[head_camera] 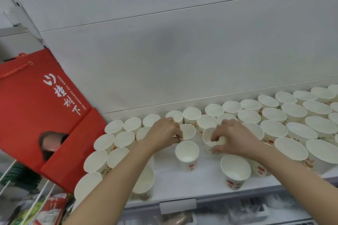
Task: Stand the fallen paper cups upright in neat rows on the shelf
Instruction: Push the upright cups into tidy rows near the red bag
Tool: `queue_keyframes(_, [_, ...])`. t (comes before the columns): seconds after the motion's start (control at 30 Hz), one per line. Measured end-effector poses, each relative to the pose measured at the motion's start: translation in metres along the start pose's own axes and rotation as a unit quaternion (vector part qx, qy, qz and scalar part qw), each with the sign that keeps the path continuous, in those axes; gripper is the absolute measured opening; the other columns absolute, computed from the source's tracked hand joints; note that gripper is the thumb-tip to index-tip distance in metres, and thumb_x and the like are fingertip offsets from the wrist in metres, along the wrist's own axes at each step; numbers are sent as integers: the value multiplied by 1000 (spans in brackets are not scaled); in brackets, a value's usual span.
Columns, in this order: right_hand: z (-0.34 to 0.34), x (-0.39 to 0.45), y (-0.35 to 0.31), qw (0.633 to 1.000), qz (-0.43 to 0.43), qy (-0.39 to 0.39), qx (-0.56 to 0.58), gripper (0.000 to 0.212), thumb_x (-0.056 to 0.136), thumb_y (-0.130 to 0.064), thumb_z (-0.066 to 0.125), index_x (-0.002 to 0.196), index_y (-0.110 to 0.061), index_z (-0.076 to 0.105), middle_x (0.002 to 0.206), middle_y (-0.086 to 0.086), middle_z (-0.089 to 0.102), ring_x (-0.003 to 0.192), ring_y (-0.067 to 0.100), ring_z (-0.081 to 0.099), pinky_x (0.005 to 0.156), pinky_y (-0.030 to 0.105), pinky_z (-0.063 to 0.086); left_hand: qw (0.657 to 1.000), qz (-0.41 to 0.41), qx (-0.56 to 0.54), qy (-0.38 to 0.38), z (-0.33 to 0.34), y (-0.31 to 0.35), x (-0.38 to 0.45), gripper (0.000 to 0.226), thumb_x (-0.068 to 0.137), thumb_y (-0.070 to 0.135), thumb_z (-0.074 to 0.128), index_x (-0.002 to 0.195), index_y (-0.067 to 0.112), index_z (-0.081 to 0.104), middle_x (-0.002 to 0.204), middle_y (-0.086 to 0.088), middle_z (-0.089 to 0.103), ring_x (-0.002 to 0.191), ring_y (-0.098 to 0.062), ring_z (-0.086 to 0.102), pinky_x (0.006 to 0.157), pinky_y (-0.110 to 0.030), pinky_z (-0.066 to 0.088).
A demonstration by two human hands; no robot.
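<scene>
Head view: both hands work mid-shelf [182, 182] among upright paper cups. Left hand [162, 136] has its grip pinching the rim of one cup [188, 131]; at three o'clock, right hand [236, 138] clasps another cup [210, 139]. At nine o'clock leans a red gift bag [36, 100].

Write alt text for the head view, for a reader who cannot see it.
Two bare hands work among upright white paper cups on a white shelf: the left hand pinches the rim of one cup, the right hand holds another cup. A red gift bag leans at the left.
</scene>
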State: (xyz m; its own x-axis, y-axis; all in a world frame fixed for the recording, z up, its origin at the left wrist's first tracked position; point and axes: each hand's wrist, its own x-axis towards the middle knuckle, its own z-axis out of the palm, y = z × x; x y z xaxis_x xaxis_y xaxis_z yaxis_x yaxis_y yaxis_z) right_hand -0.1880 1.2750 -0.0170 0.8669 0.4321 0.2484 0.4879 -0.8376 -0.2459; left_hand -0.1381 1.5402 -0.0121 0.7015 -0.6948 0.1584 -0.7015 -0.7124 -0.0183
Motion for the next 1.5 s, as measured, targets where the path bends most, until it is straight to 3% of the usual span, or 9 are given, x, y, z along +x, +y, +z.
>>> queue_keyframes(0.2, [13,-2,-9,998,-29,14,-48,7,68,-30,72,66,-27,65,63,-10,62,73,15,54,66,33,41,998,-51,27,-5,-5,-6,-18,11,81,34,67,79,25,73,75,3,63,83,-21,52,66,-36,41])
queue_keyframes(0.43, [21,21,-33,999,-41,15,-22,6,73,-26,69,68,-25,67,65,-8,64,73,17,52,66,31,37,993,-107,-43,-19,-22,7,-31,30,81,30,69,110,35,67,106,12,63,101,-12,52,74,-27,37])
queue_keyframes(0.57, [25,34,-33,999,-20,7,-33,8,78,-30,66,73,-25,69,71,-4,63,79,18,52,63,28,30,985,-70,-154,-44,-34,29,-45,31,68,36,76,98,37,66,96,15,57,91,-5,46,78,-26,42])
queue_keyframes(0.87, [25,42,-45,997,-13,-24,-73,9,81,-23,59,81,-20,68,75,-3,60,88,17,51,59,28,19,989,-113,-74,-67,-30,42,-63,6,78,32,71,83,29,72,86,12,68,86,-8,51,69,-28,43])
queue_keyframes(1.1, [24,41,-39,999,-21,-27,-34,12,82,-30,65,90,-23,70,86,-4,64,93,15,53,68,30,37,991,-121,-46,-44,-33,42,-67,6,80,30,69,86,27,71,88,12,67,87,-8,52,63,-26,34])
queue_keyframes(1.2, [15,35,-30,999,-11,34,40,22,79,-36,72,98,-24,71,92,-7,68,95,16,54,74,32,44,990,-130,-44,-46,-35,40,-70,7,79,32,70,86,29,71,89,13,67,87,-8,51,68,-29,43])
queue_keyframes(1.3, [0,25,-5,990,28,136,30,14,81,-19,71,95,-20,72,90,-5,70,93,23,55,71,33,45,989,-134,-52,-40,-36,38,-73,10,80,35,70,89,31,71,91,14,65,89,-7,49,70,-26,41])
queue_keyframes(1.4, [-11,21,15,994,87,71,-17,29,80,-7,60,102,-23,72,97,-7,70,102,21,50,76,31,42,989,-134,-37,-43,-35,39,-74,8,81,34,69,87,32,72,88,15,64,88,-6,45,61,-20,30])
queue_keyframes(1.5, [-11,26,17,995,82,-9,-52,31,79,-11,58,101,-28,72,96,-3,68,105,19,48,80,31,42,987,-153,-19,-38,-34,39,-74,8,81,33,67,89,32,71,89,16,63,92,-8,48,65,-25,39])
